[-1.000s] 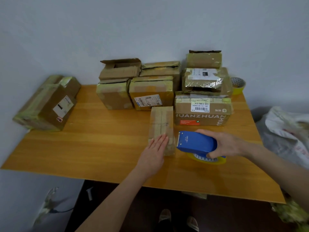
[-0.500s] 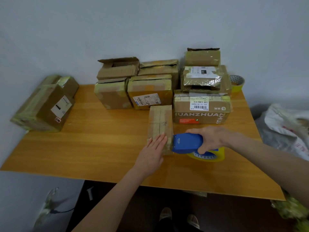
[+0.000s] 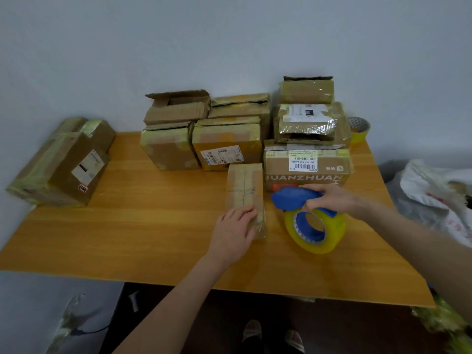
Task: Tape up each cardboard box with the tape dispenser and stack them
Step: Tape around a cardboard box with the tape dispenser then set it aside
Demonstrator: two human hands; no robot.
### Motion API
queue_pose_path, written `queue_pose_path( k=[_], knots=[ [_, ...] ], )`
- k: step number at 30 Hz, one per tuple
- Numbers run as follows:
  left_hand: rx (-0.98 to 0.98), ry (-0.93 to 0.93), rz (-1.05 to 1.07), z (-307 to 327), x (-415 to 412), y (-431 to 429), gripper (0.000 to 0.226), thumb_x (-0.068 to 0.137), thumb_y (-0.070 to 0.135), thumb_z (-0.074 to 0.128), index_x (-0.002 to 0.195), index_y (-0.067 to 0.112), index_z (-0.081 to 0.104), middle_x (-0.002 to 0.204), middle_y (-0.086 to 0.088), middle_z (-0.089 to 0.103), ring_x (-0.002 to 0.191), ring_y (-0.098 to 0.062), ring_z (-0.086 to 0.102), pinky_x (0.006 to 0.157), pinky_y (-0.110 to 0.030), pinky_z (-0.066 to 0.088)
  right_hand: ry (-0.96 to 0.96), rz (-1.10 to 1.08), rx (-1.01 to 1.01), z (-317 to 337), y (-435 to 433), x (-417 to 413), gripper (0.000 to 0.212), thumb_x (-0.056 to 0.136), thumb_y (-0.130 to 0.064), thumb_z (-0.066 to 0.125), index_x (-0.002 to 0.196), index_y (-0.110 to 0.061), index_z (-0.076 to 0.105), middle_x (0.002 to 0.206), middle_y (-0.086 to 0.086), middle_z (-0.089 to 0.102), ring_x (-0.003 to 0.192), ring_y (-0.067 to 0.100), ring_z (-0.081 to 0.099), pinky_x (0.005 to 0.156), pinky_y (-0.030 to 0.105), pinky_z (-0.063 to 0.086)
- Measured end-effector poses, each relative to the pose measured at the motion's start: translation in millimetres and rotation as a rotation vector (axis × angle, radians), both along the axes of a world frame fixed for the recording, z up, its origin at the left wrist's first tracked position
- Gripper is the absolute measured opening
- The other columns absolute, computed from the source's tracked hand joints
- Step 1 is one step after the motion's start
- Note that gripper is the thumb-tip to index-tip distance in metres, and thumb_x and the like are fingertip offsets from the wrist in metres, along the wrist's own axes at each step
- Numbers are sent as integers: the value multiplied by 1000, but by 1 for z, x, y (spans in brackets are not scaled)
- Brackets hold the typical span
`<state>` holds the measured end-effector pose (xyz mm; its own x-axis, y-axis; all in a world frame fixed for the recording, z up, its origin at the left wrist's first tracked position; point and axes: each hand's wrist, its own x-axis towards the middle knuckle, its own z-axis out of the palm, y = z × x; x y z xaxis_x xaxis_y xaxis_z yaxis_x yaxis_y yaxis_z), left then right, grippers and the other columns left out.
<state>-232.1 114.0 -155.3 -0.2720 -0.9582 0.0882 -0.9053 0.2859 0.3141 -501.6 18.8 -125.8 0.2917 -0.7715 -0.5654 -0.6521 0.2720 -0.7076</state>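
Note:
A small narrow cardboard box (image 3: 244, 186) lies lengthwise in the middle of the wooden table (image 3: 143, 233). My left hand (image 3: 233, 233) rests on its near end, fingers curled over the top edge. My right hand (image 3: 332, 200) grips the blue tape dispenser (image 3: 293, 198) just right of the box. The dispenser is tilted on its side, so the yellow tape roll (image 3: 315, 229) faces the camera. It hangs clear of the box.
Several boxes stand along the wall: an open-flapped one (image 3: 176, 106), a labelled one (image 3: 227, 144), a printed box (image 3: 306, 167) with two stacked on it. A large taped box (image 3: 61, 162) overhangs the left edge. A spare tape roll (image 3: 358, 129) sits back right. A white bag (image 3: 434, 195) lies right.
My right hand pulled the dispenser off the box's near end, moved it right and rolled it onto its side. My left hand's fingers curled onto the box end.

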Motion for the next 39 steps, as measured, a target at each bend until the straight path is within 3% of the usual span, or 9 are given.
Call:
queue_pose_path(
  k=[2, 6, 14, 20, 24, 27, 29, 35, 39],
  knots=[
    [-32, 88, 63, 6, -3, -8, 33, 99, 26, 45, 130, 19, 57, 136, 5, 52, 124, -12, 45, 104, -29, 34, -66, -166, 65, -17, 5, -1, 64, 77, -30, 76, 134, -39, 50, 106, -14, 60, 91, 9, 60, 65, 20, 50],
    [-105, 193, 209, 14, 0, -17, 31, 97, 16, 51, 126, 9, 60, 130, -4, 56, 121, -16, 48, 100, -23, 34, -209, -410, 201, -51, 16, 2, 63, 78, -31, 76, 136, -32, 52, 120, 7, 65, 108, 30, 62, 99, 49, 49],
    [-7, 246, 409, 7, 37, -3, 34, 97, 15, 49, 131, 11, 56, 135, -2, 51, 125, -15, 44, 99, -21, 33, -48, -389, 106, -50, 18, -14, 41, 91, -42, 63, 129, -28, 57, 93, -1, 68, 84, 19, 64, 84, 38, 51],
    [197, 367, 453, 4, 45, 19, 48, 102, 16, 41, 149, 11, 31, 151, -5, 36, 140, -18, 31, 115, -36, 27, 316, -166, -235, -27, 28, 8, 46, 100, -28, 51, 143, -11, 47, 136, 10, 57, 121, 28, 54, 99, 39, 45],
    [238, 426, 440, 5, 26, 29, 52, 103, 18, 39, 151, 11, 22, 155, -4, 29, 144, -17, 25, 115, -26, 19, 162, -79, -421, -10, 69, 83, 53, 101, -28, 48, 150, -15, 33, 149, 3, 44, 136, 20, 43, 108, 34, 37],
    [319, 524, 473, 5, 8, 19, 56, 102, 19, 40, 152, 10, 17, 148, -12, 42, 132, -25, 43, 108, -35, 37, 84, -14, -379, -14, 91, 136, 68, 101, -34, 44, 156, -17, 8, 157, 3, 30, 134, 22, 45, 106, 37, 43],
    [356, 576, 535, 4, 2, 11, 57, 102, 20, 42, 152, 10, 17, 141, -9, 49, 117, -18, 53, 93, -28, 45, 92, -88, -337, -20, 93, 152, 75, 102, -37, 43, 156, -14, -4, 160, 4, 24, 130, 23, 48, 103, 38, 46],
    [402, 846, 563, -7, 12, 10, 31, 99, 17, 49, 129, 13, 55, 110, 1, 66, 86, 0, 59, 65, -6, 44, 79, -124, -330, -30, 85, 141, 74, 99, -42, 46, 156, -22, 3, 142, 3, 51, 113, 22, 59, 91, 36, 52],
    [289, 715, 575, -11, 22, 11, 26, 96, 28, 55, 116, 17, 67, 80, 16, 61, 74, -4, 58, 58, -9, 42, 188, -208, -469, -31, 79, 125, 69, 92, -49, 57, 151, -24, 30, 108, -5, 58, 96, 13, 59, 74, 22, 51]
  ],
)
